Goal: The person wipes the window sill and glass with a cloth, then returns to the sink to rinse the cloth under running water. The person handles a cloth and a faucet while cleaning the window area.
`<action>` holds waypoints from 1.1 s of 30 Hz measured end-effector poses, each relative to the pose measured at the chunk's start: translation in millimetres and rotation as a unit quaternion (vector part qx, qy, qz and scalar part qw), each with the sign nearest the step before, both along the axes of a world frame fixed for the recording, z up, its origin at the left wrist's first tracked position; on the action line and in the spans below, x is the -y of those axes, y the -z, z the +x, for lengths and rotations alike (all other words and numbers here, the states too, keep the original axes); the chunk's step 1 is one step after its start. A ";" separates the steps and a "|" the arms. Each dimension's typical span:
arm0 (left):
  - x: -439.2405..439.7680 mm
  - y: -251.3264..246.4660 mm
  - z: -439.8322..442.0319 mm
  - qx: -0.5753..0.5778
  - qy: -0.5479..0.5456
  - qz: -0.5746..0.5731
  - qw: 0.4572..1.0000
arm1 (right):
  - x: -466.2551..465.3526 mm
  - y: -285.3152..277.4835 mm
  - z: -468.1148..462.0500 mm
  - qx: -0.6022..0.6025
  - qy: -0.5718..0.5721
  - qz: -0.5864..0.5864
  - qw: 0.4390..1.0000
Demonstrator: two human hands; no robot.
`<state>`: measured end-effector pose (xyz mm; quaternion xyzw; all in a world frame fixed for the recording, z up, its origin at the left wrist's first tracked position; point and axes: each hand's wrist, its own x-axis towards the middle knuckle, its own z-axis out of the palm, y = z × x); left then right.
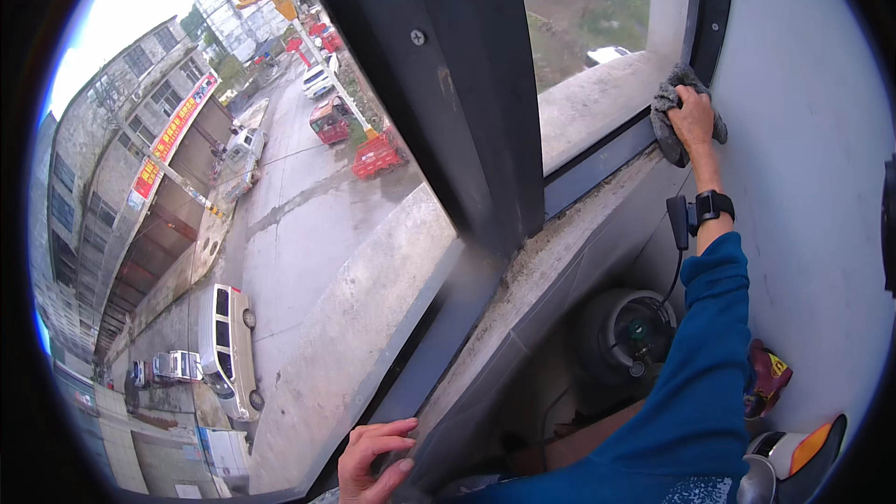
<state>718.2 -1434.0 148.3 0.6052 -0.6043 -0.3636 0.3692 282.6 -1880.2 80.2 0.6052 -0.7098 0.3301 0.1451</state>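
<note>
My right hand (pixel 693 115) is at the upper right, closed on a grey cloth (pixel 670 119). The cloth lies against the lower corner of the dark window frame (pixel 710 28), where it meets the white wall (pixel 784 154). Near the bottom of the view, my left hand (pixel 378 458) rests by the lower window frame and the inner sill, fingers apart and nothing held. The inner sill (pixel 560 241), between the hands, has crumbly dirt along the frame. A thick dark corner post (pixel 462 84) with a screw divides the two window panes.
Below the sill stands a gas cylinder (pixel 623 336) with a green valve knob. A dark red package (pixel 770 378) and a white and orange object (pixel 805 451) are at the lower right. Outside, far below, a street holds a van (pixel 227 350) and red carts.
</note>
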 end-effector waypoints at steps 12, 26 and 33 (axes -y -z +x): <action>-92.4 -34.9 3.3 0.012 -0.027 -0.022 0.999 | -151.8 -9.2 164.5 0.147 -0.366 -0.092 0.914; -177.6 -30.1 34.3 -0.136 -0.094 -0.008 0.986 | -257.5 -13.8 280.2 -0.047 -0.316 -0.142 0.937; -203.0 -34.2 40.9 -0.242 -0.096 0.018 0.965 | -273.8 -11.2 286.6 0.116 -0.352 -0.089 0.924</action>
